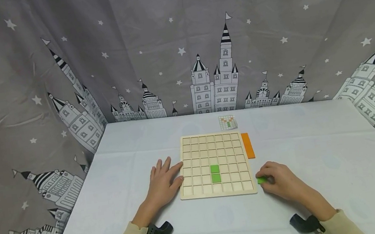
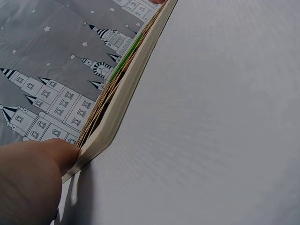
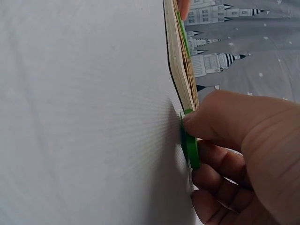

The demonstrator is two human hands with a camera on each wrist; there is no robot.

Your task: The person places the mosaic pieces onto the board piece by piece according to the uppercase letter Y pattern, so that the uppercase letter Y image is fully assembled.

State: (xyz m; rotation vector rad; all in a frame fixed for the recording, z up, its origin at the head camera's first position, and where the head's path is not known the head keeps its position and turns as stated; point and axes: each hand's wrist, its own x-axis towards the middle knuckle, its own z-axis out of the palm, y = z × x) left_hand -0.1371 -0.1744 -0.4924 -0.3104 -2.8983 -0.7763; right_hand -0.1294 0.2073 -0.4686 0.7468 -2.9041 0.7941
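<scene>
A pale wooden grid board [image 1: 197, 194] lies on the white table, with two green tiles [image 1: 215, 173] set in adjoining cells near its middle. My left hand [image 1: 163, 182] rests flat beside the board's left edge, fingers straight and touching the frame [image 2: 112, 126]. My right hand [image 1: 279, 180] sits on the table just right of the board's near corner and pinches a small green tile [image 1: 261, 180] between thumb and fingers. The right wrist view shows that green tile [image 3: 190, 147] held against the tabletop close to the board's edge [image 3: 180, 61].
An orange strip [image 1: 247, 145] lies along the board's right side. A small pattern card [image 1: 228, 122] sits behind the board. A grey curtain with stars and castles [image 1: 179, 47] hangs around the white table [image 1: 321, 178].
</scene>
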